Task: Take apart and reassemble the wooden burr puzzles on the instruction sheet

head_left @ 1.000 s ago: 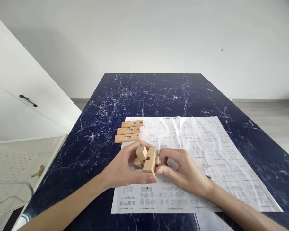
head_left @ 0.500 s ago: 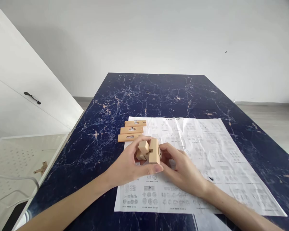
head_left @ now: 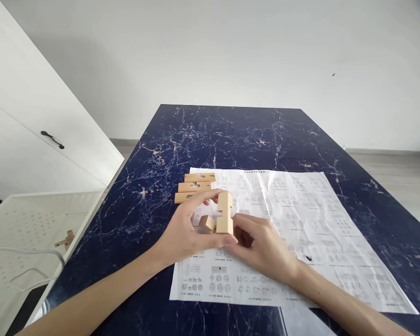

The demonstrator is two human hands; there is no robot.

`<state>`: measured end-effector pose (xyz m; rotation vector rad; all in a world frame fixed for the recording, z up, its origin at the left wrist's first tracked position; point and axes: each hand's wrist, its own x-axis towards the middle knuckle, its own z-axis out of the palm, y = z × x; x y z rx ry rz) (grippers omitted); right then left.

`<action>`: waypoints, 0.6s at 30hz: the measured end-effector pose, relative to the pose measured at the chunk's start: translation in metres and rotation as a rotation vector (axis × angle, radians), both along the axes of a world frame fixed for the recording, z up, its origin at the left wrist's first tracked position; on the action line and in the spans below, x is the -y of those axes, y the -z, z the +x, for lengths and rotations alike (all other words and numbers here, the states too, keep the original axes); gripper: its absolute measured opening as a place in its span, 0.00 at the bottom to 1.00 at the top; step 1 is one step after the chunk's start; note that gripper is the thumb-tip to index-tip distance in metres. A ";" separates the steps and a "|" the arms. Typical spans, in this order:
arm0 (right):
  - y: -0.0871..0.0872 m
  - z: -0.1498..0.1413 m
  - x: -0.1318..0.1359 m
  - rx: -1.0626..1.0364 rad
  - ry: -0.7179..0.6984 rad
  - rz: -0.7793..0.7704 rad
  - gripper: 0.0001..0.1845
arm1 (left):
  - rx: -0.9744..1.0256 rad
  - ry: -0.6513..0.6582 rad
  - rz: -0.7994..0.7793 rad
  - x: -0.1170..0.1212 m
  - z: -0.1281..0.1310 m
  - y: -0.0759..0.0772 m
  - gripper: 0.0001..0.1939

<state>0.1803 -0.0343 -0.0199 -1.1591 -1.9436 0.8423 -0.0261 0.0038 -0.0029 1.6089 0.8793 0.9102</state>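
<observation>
A pale wooden puzzle block (head_left: 225,219) with notches cut in its sides stands between the thumb and fingertips of my left hand (head_left: 184,231). A second wooden puzzle piece (head_left: 206,224) pokes out on its left, in the hollow of that hand. My right hand (head_left: 262,242) presses close against the right side of the blocks, its fingers curled in. Its fingertips and the far ends of the pieces are hidden. Just beyond my left hand lie three flat wooden bars (head_left: 195,186) with cut-outs, side by side.
A creased printed sheet (head_left: 315,224) with rows of small diagrams lies under my hands on the dark blue marbled table (head_left: 231,135). Left of the table, a white perforated surface (head_left: 28,219) holds cables and a small wooden piece (head_left: 66,239). A white cabinet (head_left: 49,107) stands behind it.
The notched block has tipped more upright and risen a little in my left hand. One squared block end beside it no longer shows. My right hand stays close against the pieces.
</observation>
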 end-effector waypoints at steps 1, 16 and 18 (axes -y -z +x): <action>0.000 -0.001 0.001 0.000 0.010 -0.002 0.17 | -0.016 -0.046 0.023 0.000 -0.001 0.000 0.37; 0.002 0.017 -0.012 -0.312 0.406 -0.207 0.23 | -0.800 -0.305 0.698 -0.011 -0.008 0.014 0.33; 0.003 0.017 -0.011 -0.322 0.400 -0.207 0.22 | -0.835 -0.302 0.724 -0.012 -0.009 0.016 0.36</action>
